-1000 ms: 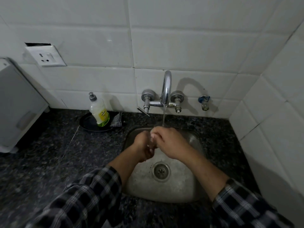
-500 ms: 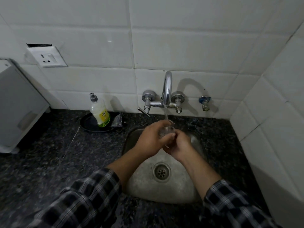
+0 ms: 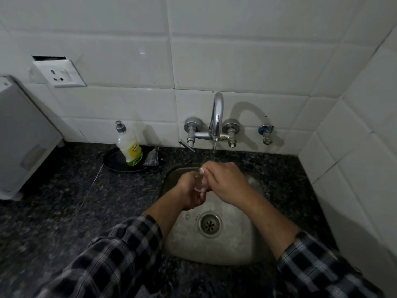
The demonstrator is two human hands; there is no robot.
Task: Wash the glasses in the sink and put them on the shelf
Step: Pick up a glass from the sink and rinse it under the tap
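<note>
A small clear glass (image 3: 200, 179) is held over the steel sink (image 3: 184, 244), under a thin stream of water from the chrome tap (image 3: 216, 117). My left hand (image 3: 190, 193) grips the glass from below and the left. My right hand (image 3: 225, 181) covers it from the right and above, fingers curled over its rim. Most of the glass is hidden between the two hands.
A dish soap bottle (image 3: 129, 145) stands in a black dish (image 3: 113, 161) beside a scrub pad (image 3: 151, 159) at the back left of the dark granite counter (image 3: 64, 201). A white appliance (image 3: 23, 134) stands far left. Tiled walls close the back and right.
My right hand has come back over the top of the glass, and my left hand has dropped lower beneath it. The glass stays under the running water.
</note>
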